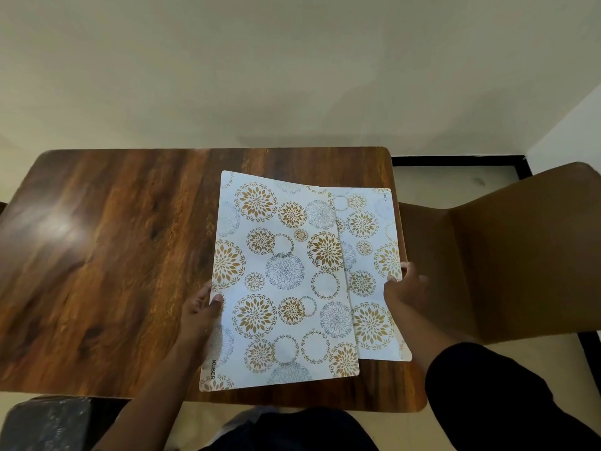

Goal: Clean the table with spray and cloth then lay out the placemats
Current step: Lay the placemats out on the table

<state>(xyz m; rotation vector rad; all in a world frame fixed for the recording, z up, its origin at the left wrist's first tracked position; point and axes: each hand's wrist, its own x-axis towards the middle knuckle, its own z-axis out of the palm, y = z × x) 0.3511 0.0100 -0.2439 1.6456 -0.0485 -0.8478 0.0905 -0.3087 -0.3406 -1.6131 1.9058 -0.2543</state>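
My left hand [200, 309] pinches the top placemat [279, 281] at centre frame, lifting it off the lower placemat [370, 275]; my right hand [401, 286] pinches that one at the table [113, 255] edge, probably to separate them.

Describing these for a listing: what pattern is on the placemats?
Head view: placemats white with gold and grey floral circles.

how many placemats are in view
2. The upper placemat is gripped by the left hand; the lower placemat lies partly under it, held by the right hand. More could be hidden beneath.
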